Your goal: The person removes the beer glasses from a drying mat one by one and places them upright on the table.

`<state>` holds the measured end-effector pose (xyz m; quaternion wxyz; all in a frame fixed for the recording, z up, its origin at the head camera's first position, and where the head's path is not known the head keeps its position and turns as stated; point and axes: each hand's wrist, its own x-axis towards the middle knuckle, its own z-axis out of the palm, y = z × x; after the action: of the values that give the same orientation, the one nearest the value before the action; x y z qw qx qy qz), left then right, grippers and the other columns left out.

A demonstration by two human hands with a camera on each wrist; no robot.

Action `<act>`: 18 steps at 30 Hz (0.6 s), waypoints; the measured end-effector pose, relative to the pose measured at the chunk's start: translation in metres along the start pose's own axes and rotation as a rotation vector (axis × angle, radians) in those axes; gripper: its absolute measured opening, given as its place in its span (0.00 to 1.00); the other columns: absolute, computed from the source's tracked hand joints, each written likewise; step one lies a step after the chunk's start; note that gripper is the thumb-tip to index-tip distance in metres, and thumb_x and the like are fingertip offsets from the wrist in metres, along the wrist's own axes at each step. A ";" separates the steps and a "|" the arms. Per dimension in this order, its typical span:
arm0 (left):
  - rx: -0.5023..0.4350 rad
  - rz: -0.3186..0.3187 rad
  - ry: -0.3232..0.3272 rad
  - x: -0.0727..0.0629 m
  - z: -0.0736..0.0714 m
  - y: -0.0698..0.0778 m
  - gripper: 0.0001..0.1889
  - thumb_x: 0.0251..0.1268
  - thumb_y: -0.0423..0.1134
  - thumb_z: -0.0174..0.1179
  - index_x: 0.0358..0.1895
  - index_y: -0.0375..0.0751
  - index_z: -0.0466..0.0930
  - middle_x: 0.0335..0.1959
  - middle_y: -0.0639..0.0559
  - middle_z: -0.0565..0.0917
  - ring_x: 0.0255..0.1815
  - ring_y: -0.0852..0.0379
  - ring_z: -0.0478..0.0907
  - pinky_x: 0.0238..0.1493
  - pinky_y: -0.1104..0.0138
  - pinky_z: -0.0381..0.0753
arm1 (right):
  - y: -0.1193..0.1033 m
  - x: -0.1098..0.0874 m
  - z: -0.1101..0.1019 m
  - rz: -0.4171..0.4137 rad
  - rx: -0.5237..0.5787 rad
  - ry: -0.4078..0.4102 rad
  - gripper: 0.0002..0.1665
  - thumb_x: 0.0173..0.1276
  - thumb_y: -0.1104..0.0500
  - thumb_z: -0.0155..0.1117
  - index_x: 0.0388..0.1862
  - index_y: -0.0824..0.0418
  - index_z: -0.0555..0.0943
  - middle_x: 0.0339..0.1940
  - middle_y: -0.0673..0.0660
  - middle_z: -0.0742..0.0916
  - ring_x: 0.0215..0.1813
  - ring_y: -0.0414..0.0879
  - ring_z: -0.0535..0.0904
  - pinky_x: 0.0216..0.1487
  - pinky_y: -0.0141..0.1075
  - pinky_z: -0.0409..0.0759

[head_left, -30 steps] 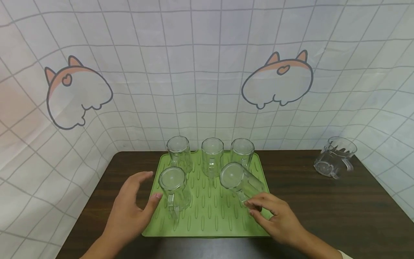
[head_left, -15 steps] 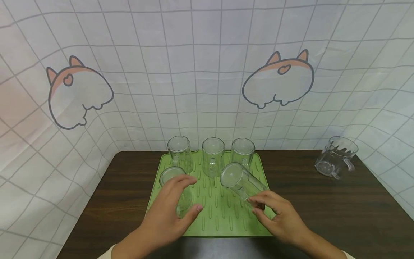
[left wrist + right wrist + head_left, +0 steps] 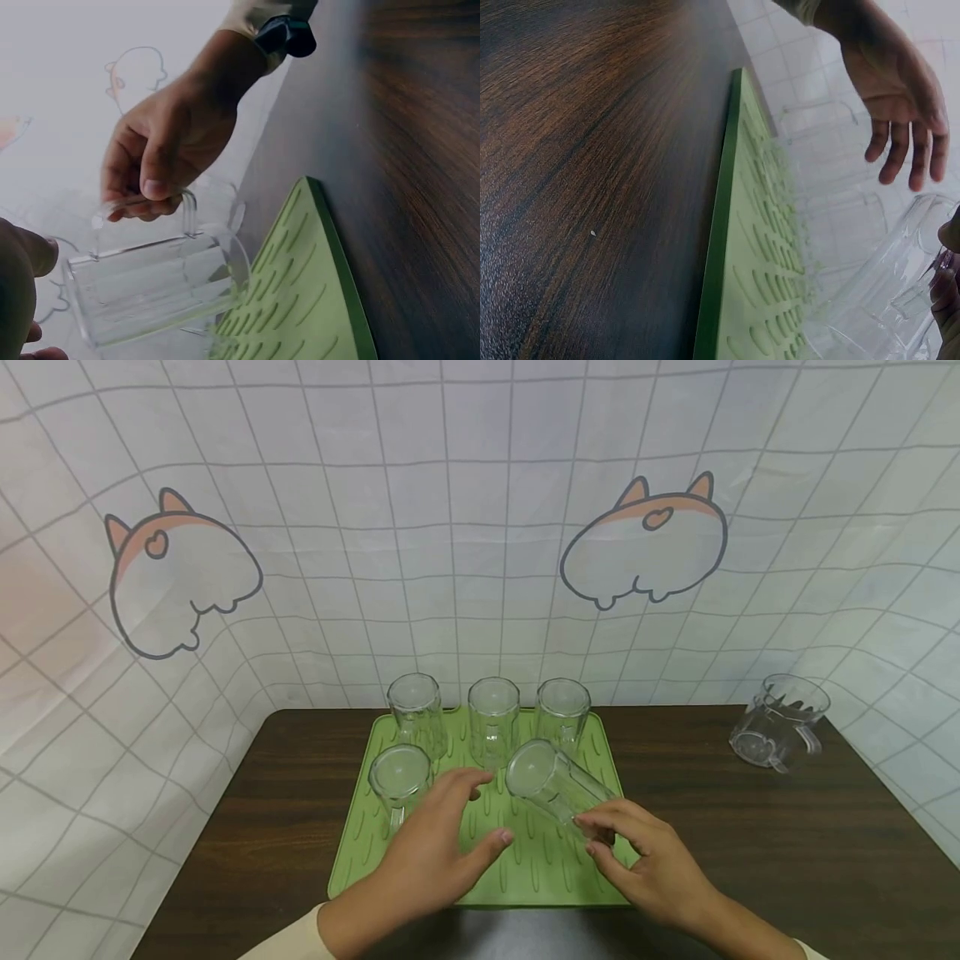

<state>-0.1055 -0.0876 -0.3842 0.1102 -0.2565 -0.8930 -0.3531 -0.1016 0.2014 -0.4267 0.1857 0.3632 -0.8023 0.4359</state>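
A clear glass mug [image 3: 551,781] is tilted over the right part of the green ribbed mat [image 3: 517,881]. My right hand [image 3: 648,864] pinches its handle between thumb and fingers; the left wrist view shows this grip on the handle [image 3: 191,210] clearly. The mug's thick closed end points up and left, toward my left hand. That left hand [image 3: 435,843] hovers over the mat's middle, fingers and thumb spread apart, with nothing between them. In the right wrist view its fingers [image 3: 900,154] hang just short of the mug's end.
Three clear mugs stand along the mat's back edge, among them a middle mug [image 3: 492,718]. Another mug [image 3: 400,772] stands front left, partly behind my left hand. A clear handled vessel [image 3: 776,727] sits at the dark wooden table's [image 3: 720,827] far right, near the white gridded backdrop [image 3: 480,568].
My left hand has moved right, from beside the front-left mug, past it, to close by the tilted mug. My right hand and its mug have hardly moved.
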 end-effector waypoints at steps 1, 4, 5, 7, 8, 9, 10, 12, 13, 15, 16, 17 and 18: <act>0.004 -0.017 -0.006 0.002 0.002 0.000 0.33 0.66 0.52 0.70 0.71 0.46 0.71 0.65 0.51 0.76 0.58 0.58 0.77 0.48 0.56 0.81 | 0.000 0.000 0.000 -0.011 0.002 0.002 0.30 0.56 0.80 0.71 0.56 0.58 0.84 0.48 0.49 0.84 0.39 0.37 0.78 0.39 0.28 0.78; 0.004 -0.052 -0.020 0.007 0.008 -0.002 0.33 0.69 0.55 0.67 0.71 0.45 0.70 0.63 0.52 0.76 0.55 0.58 0.78 0.45 0.58 0.81 | 0.001 0.001 0.001 -0.024 0.011 0.001 0.29 0.57 0.80 0.71 0.56 0.59 0.84 0.48 0.50 0.84 0.40 0.37 0.78 0.40 0.28 0.78; 0.001 -0.067 -0.028 0.009 0.010 -0.003 0.33 0.69 0.57 0.66 0.71 0.45 0.70 0.63 0.52 0.77 0.54 0.57 0.79 0.44 0.58 0.81 | 0.001 0.001 0.001 -0.030 0.012 0.001 0.29 0.57 0.79 0.71 0.55 0.59 0.84 0.48 0.50 0.84 0.39 0.38 0.78 0.40 0.27 0.78; -0.016 -0.101 -0.044 0.012 0.012 -0.003 0.34 0.70 0.60 0.63 0.72 0.45 0.69 0.63 0.52 0.77 0.54 0.57 0.79 0.44 0.58 0.80 | 0.001 0.001 0.001 -0.031 0.012 -0.005 0.28 0.57 0.79 0.71 0.55 0.59 0.84 0.49 0.50 0.84 0.39 0.37 0.79 0.40 0.27 0.78; -0.026 -0.115 -0.048 0.013 0.013 -0.003 0.35 0.70 0.62 0.62 0.72 0.45 0.69 0.63 0.52 0.77 0.54 0.57 0.79 0.44 0.57 0.80 | 0.000 0.000 0.002 -0.032 0.012 -0.007 0.28 0.57 0.79 0.71 0.55 0.59 0.84 0.49 0.50 0.84 0.39 0.37 0.79 0.39 0.27 0.78; -0.038 -0.135 -0.056 0.015 0.014 -0.003 0.36 0.70 0.63 0.61 0.72 0.45 0.69 0.63 0.52 0.77 0.54 0.56 0.79 0.45 0.56 0.80 | 0.000 0.000 0.002 -0.033 0.012 -0.008 0.28 0.57 0.79 0.71 0.55 0.60 0.84 0.49 0.50 0.84 0.39 0.37 0.79 0.40 0.27 0.78; -0.049 -0.150 -0.062 0.017 0.015 -0.003 0.38 0.70 0.65 0.60 0.73 0.45 0.69 0.63 0.53 0.77 0.54 0.56 0.79 0.45 0.55 0.79 | 0.000 0.000 0.002 -0.034 0.013 -0.009 0.28 0.57 0.79 0.71 0.55 0.60 0.84 0.49 0.50 0.84 0.39 0.37 0.79 0.39 0.27 0.78; -0.076 -0.181 -0.076 0.020 0.018 -0.003 0.40 0.69 0.69 0.58 0.73 0.44 0.68 0.64 0.53 0.77 0.55 0.56 0.79 0.45 0.54 0.79 | 0.000 0.000 0.002 -0.039 0.014 -0.012 0.27 0.57 0.79 0.71 0.55 0.60 0.84 0.49 0.50 0.84 0.39 0.37 0.79 0.39 0.27 0.78; -0.091 -0.196 -0.082 0.022 0.019 -0.003 0.41 0.68 0.70 0.58 0.74 0.45 0.68 0.64 0.53 0.77 0.55 0.55 0.79 0.44 0.54 0.80 | 0.000 0.000 0.002 -0.042 0.015 -0.013 0.27 0.58 0.79 0.71 0.55 0.61 0.84 0.49 0.50 0.84 0.39 0.38 0.79 0.40 0.27 0.78; -0.113 -0.226 -0.094 0.024 0.021 -0.002 0.43 0.67 0.72 0.57 0.74 0.45 0.67 0.64 0.54 0.78 0.55 0.55 0.80 0.43 0.54 0.80 | 0.000 0.000 0.002 -0.046 0.019 -0.017 0.26 0.58 0.78 0.71 0.55 0.62 0.84 0.48 0.51 0.84 0.39 0.38 0.80 0.40 0.26 0.79; -0.121 -0.241 -0.098 0.026 0.022 -0.002 0.44 0.66 0.73 0.57 0.75 0.45 0.67 0.63 0.54 0.78 0.55 0.54 0.80 0.42 0.54 0.80 | 0.000 0.000 0.002 -0.047 0.020 -0.019 0.26 0.59 0.78 0.71 0.55 0.62 0.84 0.48 0.50 0.84 0.40 0.38 0.80 0.40 0.26 0.79; -0.131 -0.254 -0.100 0.027 0.023 -0.001 0.45 0.65 0.74 0.57 0.75 0.46 0.67 0.63 0.54 0.78 0.55 0.54 0.80 0.41 0.54 0.80 | 0.000 0.000 0.002 -0.049 0.022 -0.021 0.25 0.59 0.78 0.71 0.55 0.62 0.84 0.48 0.51 0.84 0.40 0.38 0.80 0.41 0.27 0.79; -0.135 -0.265 -0.100 0.028 0.024 -0.001 0.46 0.64 0.74 0.57 0.75 0.46 0.67 0.63 0.53 0.78 0.55 0.53 0.80 0.41 0.54 0.80 | 0.000 -0.001 0.003 -0.050 0.025 -0.023 0.25 0.60 0.78 0.71 0.55 0.62 0.84 0.48 0.51 0.84 0.40 0.38 0.80 0.41 0.27 0.79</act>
<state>-0.1300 -0.0609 -0.3911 0.0006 -0.1608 -0.8976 -0.4105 -0.1013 0.1995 -0.4285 0.1828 0.3905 -0.7894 0.4369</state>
